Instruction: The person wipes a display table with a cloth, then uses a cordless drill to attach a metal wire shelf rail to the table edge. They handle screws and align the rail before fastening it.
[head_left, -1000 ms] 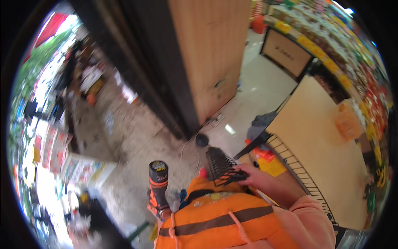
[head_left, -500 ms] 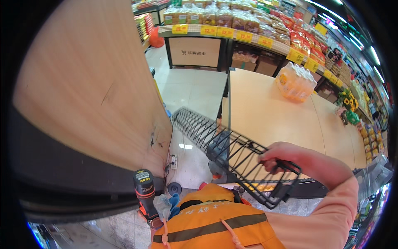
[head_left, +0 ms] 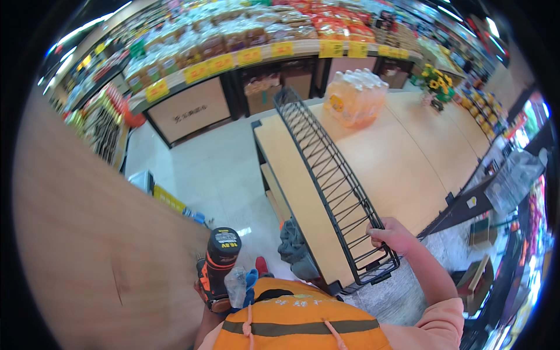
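My right hand (head_left: 389, 235), clamped on a black wire rack (head_left: 334, 185), swings it from aisle (head_left: 201, 154) to tabletop (head_left: 402, 163); I cannot read my left hand (head_left: 220, 304).

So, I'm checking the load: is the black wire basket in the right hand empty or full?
Empty: nothing lies inside the black wire basket, and the tabletop shows through its bars.

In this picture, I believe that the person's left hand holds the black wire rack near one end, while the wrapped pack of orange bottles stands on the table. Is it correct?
Not quite: the head view shows the right hand holding the black wire rack near one end. The wrapped pack of orange bottles does stand on the table.
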Tool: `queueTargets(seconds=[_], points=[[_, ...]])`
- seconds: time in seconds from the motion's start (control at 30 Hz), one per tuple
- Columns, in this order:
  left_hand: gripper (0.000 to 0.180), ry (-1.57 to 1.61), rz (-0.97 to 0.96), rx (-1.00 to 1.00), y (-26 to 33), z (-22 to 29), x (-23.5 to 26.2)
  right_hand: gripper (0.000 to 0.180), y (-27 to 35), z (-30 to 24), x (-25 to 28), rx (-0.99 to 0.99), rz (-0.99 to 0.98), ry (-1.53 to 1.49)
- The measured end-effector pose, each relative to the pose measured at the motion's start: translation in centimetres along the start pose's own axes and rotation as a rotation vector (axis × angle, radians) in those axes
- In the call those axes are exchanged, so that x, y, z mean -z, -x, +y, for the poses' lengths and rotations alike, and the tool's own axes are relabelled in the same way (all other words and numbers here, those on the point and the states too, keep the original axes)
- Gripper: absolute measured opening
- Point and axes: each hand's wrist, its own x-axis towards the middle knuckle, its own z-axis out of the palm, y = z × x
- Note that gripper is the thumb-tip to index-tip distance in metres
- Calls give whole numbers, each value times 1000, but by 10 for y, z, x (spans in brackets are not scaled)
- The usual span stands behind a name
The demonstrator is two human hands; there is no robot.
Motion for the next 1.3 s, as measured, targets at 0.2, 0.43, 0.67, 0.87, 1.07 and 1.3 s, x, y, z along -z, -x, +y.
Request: queueTargets(seconds=[0.2, 0.43, 0.67, 0.87, 1.07, 1.3], points=[[95, -34, -58, 222, -108, 31, -29, 15, -58, 33, -1, -97, 114, -303], [97, -85, -120, 378, -191, 50, -49, 27, -94, 100, 67, -297, 345, 321], [100, -121, -152, 477, -266, 57, -85, 37, -140, 82, 60, 3, 972, 733], [102, -195, -211, 567, -353, 50, -137, 28, -230, -14, -1, 387, 822, 603], [104, -283, -222, 585, -442, 41, -189, 27, -344, -57, -40, 448, 720, 499], [107, -379, -157, 640, -525, 55, -224, 22, -457, -87, -79, 444, 803, 429]])
